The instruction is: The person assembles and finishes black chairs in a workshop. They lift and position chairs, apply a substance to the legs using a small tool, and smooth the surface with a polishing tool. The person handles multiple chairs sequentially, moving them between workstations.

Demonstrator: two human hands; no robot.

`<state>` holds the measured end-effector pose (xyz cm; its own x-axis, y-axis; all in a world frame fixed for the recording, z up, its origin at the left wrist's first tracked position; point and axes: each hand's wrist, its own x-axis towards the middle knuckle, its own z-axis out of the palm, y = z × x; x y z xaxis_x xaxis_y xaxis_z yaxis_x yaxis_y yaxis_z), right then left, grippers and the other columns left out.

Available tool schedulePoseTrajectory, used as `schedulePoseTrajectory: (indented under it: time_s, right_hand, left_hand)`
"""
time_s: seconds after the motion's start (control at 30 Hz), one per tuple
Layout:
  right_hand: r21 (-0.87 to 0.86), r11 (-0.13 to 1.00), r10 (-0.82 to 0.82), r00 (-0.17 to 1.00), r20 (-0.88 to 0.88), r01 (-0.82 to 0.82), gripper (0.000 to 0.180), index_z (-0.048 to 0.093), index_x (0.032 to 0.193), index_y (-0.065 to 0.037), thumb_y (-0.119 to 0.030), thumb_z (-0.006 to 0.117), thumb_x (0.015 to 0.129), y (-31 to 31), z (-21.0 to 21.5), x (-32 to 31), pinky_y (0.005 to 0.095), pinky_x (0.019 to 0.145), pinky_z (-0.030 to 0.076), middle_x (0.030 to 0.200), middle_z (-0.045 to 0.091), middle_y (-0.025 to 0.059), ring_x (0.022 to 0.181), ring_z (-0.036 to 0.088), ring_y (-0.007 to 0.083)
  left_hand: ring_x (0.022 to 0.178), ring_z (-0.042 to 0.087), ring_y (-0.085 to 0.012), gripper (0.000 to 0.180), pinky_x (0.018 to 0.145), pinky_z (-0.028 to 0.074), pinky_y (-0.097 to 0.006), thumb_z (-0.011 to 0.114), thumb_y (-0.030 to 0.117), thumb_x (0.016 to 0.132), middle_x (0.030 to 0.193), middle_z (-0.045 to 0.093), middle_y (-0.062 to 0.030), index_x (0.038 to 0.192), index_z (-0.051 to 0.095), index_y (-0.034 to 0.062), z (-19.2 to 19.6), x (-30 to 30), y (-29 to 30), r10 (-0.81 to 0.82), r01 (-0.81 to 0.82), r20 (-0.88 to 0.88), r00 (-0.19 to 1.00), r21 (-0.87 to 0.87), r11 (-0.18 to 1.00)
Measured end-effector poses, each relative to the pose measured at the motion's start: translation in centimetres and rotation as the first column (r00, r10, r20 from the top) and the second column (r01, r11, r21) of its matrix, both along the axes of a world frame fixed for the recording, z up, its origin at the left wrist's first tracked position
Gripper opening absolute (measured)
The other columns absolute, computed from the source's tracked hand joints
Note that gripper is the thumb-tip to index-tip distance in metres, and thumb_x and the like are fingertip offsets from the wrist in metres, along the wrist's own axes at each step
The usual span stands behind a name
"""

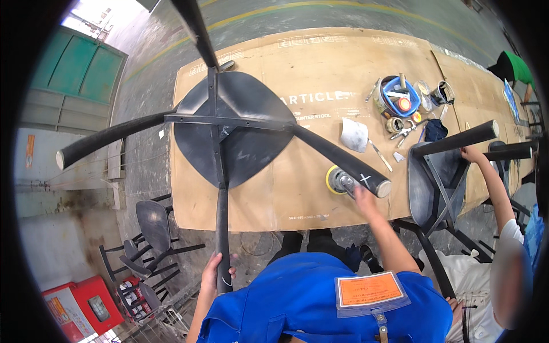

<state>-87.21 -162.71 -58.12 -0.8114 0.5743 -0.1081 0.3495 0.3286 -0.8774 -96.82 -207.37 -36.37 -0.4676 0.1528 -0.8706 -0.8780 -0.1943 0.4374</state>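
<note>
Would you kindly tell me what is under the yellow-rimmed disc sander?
Brown cardboard shows beside the disc sander; whatever lies directly beneath it is covered. The right hand hides part of it.

Shirt [309, 297]: royal blue, stitched seams, six o'clock. Right sleeve [423, 294]: short, same blue, between four and five o'clock. Badge holder [366, 312]: clear plastic, five o'clock; contains orange card [369, 290], pale-edged, printed. Strap [382, 332]: greyish, metal fitting. Trousers [320, 239]: dark, six o'clock. Left grip [212, 272], right grip [365, 200]: both bare.

Smooth stool seat [249, 150], matt cardboard [274, 197].
</note>
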Motion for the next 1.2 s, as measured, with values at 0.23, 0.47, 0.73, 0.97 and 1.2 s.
schedulePoseTrajectory:
  time_s: [0.23,0.47,0.73,0.97,1.2]
  right_hand:
    - [0.136,0.914,0.406,0.859,-0.313,-0.382,0.049,0.049,0.129,-0.014,-0.016,0.064,0.082,-16.7,1.6,-16.2,0.0404,0.073,0.046,0.097,0.053,0.0175,0.084,0.055,0.0359]
    - [0.422,0.879,0.369,0.877,-0.309,-0.221,0.048,0.049,0.13,-0.021,-0.021,0.062,0.084,-20.7,1.5,-32.2,0.0439,0.068,0.047,0.093,0.048,0.0157,0.079,0.054,0.0357]
    - [0.602,0.794,0.283,0.931,-0.23,-0.092,0.048,0.048,0.13,-0.03,-0.022,0.06,0.084,-20.3,1.7,-32.8,0.0444,0.061,0.049,0.084,0.049,0.014,0.07,0.056,0.0331]
    - [0.728,0.678,0.229,0.97,-0.084,-0.097,0.05,0.044,0.134,-0.035,-0.02,0.055,0.087,-21.0,2.9,-32.3,0.0432,0.061,0.048,0.081,0.05,0.0156,0.073,0.057,0.0329]
    - [0.731,0.63,0.289,0.953,0.091,-0.261,0.062,0.037,0.138,-0.036,-0.015,0.054,0.082,-21.1,2.9,-32.1,0.0393,0.06,0.05,0.085,0.051,0.0146,0.072,0.058,0.0291]
  left_hand:
    - [0.058,0.053,-0.0228,0.044,0.049,0.048,-0.033,0.055,0.027,0.09,0.105,0.055,-0.0208,0.124,0.035,0.0081,-0.5,0.3,-0.4,-0.01,0.017,-0.076,0.997,0.089,0.996]
    - [0.061,0.055,-0.022,0.054,0.05,0.05,-0.032,0.055,0.028,0.09,0.107,0.055,-0.0211,0.134,0.029,0.0086,-0.3,0.3,-0.3,-0.046,0.054,-0.107,0.993,0.078,0.995]
    - [0.066,0.056,-0.0202,0.053,0.052,0.05,-0.031,0.049,0.025,0.094,0.111,0.053,-0.0166,0.138,0.023,0.0109,0.6,0.0,0.1,-0.083,0.094,-0.098,0.992,0.122,0.988]
    - [0.067,0.056,-0.0204,0.053,0.052,0.051,-0.031,0.048,0.026,0.095,0.109,0.053,-0.0174,0.139,0.021,0.0119,0.7,-0.2,0.0,-0.107,0.121,-0.114,0.988,0.122,0.985]
    - [0.066,0.056,-0.0204,0.053,0.052,0.051,-0.031,0.048,0.026,0.095,0.106,0.053,-0.0176,0.139,0.021,0.0122,0.5,-0.2,0.0,-0.101,0.116,-0.118,0.988,0.128,0.985]
